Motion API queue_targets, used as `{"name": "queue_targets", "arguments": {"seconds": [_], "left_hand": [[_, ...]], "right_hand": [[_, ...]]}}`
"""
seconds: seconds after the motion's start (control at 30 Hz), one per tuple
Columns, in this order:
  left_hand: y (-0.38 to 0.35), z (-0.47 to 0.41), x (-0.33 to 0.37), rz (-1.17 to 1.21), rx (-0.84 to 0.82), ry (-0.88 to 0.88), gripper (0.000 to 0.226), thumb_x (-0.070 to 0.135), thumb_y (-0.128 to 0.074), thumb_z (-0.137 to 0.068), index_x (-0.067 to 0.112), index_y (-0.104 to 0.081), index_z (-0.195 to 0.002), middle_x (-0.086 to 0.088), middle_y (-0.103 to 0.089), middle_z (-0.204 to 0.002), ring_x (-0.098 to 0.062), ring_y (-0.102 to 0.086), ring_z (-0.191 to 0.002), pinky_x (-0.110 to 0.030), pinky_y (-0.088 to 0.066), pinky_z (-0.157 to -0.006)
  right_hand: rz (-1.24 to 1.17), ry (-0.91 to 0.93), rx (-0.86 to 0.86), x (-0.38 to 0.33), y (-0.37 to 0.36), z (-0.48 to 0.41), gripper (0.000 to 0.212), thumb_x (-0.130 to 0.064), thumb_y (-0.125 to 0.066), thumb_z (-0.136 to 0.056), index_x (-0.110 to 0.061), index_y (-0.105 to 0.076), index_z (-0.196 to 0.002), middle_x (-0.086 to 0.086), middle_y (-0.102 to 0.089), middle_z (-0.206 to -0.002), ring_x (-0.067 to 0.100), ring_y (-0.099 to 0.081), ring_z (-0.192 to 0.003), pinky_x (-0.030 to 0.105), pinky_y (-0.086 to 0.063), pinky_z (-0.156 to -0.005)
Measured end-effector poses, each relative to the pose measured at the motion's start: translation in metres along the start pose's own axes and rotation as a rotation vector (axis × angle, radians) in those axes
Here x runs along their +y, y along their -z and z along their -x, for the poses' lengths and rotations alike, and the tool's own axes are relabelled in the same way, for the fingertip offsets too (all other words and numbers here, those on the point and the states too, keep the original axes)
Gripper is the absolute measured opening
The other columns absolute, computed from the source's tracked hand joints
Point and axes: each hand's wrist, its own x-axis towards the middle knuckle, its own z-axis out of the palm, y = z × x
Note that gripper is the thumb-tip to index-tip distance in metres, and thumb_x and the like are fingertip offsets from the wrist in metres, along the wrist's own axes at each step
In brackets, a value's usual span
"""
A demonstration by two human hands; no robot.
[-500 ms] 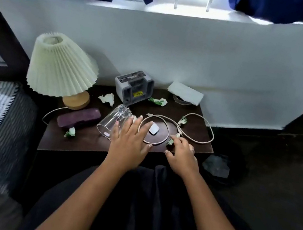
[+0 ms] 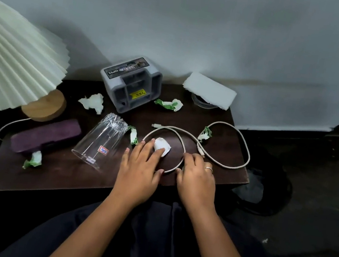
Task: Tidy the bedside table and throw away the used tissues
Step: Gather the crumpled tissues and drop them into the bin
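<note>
On the dark bedside table (image 2: 77, 182) lie crumpled white-and-green tissues: one by the lamp (image 2: 93, 102), one by the grey device (image 2: 169, 104), one inside the cable loop (image 2: 205, 133), one beside the glass (image 2: 133, 135) and one at the purple case (image 2: 34, 160). My left hand (image 2: 141, 168) lies flat with spread fingers, its fingertips touching a white charger plug (image 2: 161, 147). My right hand (image 2: 197, 176) curls its fingers down onto the white cable (image 2: 234, 166); whatever is under the fingers is hidden.
A clear glass (image 2: 100, 138) lies on its side left of my left hand. A pleated lamp (image 2: 14, 64), a purple case (image 2: 46, 135), a grey device (image 2: 132, 83) and a white block (image 2: 210, 90) stand around. A black bin (image 2: 266, 190) sits on the floor to the right.
The view has come closer and tilted down. My left hand has shifted right from the glass to the plug. My right fingers now cover the spot where a small tissue lay.
</note>
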Motion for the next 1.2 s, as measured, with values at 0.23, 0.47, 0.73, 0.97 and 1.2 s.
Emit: {"name": "queue_targets", "arguments": {"seconds": [0.23, 0.47, 0.73, 0.97, 1.2], "left_hand": [[-0.019, -0.025, -0.003, -0.068, 0.112, -0.056, 0.045, 0.031, -0.056, -0.076, 0.023, -0.056, -0.12, -0.003, -0.056, -0.131, -0.026, -0.054, -0.118, -0.053, -0.039, -0.097], [-0.019, -0.033, -0.007, -0.061, 0.234, -0.08, 0.032, 0.025, -0.067, -0.074, 0.021, -0.058, -0.104, 0.0, -0.058, -0.091, -0.024, -0.057, -0.077, -0.036, -0.045, -0.061], [-0.002, -0.039, -0.005, -0.01, 0.275, -0.045, 0.012, 0.019, -0.043, -0.077, 0.019, -0.055, -0.08, 0.001, -0.055, -0.076, -0.023, -0.056, -0.068, -0.034, -0.043, -0.055], [0.02, -0.034, -0.005, 0.033, 0.099, 0.288, 0.032, 0.035, -0.034, -0.097, 0.012, -0.052, -0.108, -0.011, -0.023, -0.147, -0.031, -0.059, -0.098, -0.039, -0.044, -0.073], [0.019, -0.033, -0.006, 0.001, -0.019, 0.363, 0.032, 0.032, -0.031, -0.096, 0.028, -0.036, -0.128, -0.013, -0.023, -0.15, -0.031, -0.06, -0.1, -0.035, -0.041, -0.069]], "right_hand": [[-0.3, -0.01, 0.055, 0.0, 0.006, -0.035, 0.02, 0.002, -0.045, -0.083, -0.006, -0.059, -0.096, 0.016, -0.059, -0.099, 0.036, -0.057, -0.092, 0.039, -0.043, -0.079], [-0.202, -0.137, 0.102, 0.031, 0.025, -0.091, 0.018, -0.019, -0.049, -0.092, -0.009, -0.056, -0.106, 0.018, -0.058, -0.105, 0.041, -0.054, -0.101, 0.041, -0.042, -0.082], [-0.079, -0.195, -0.171, 0.034, 0.025, -0.098, 0.035, -0.043, -0.046, -0.093, -0.014, -0.045, -0.111, 0.016, -0.063, -0.105, 0.04, -0.059, -0.099, 0.04, -0.044, -0.074], [-0.21, -0.145, -0.046, 0.028, 0.026, -0.095, 0.017, -0.03, -0.051, -0.092, -0.014, -0.045, -0.087, 0.013, -0.062, -0.092, 0.037, -0.058, -0.088, 0.035, -0.038, -0.067], [-0.324, 0.036, 0.044, 0.013, 0.017, -0.096, 0.011, -0.01, -0.042, -0.093, -0.013, -0.048, -0.102, 0.005, -0.053, -0.1, 0.03, -0.057, -0.087, 0.038, -0.045, -0.073]]}}
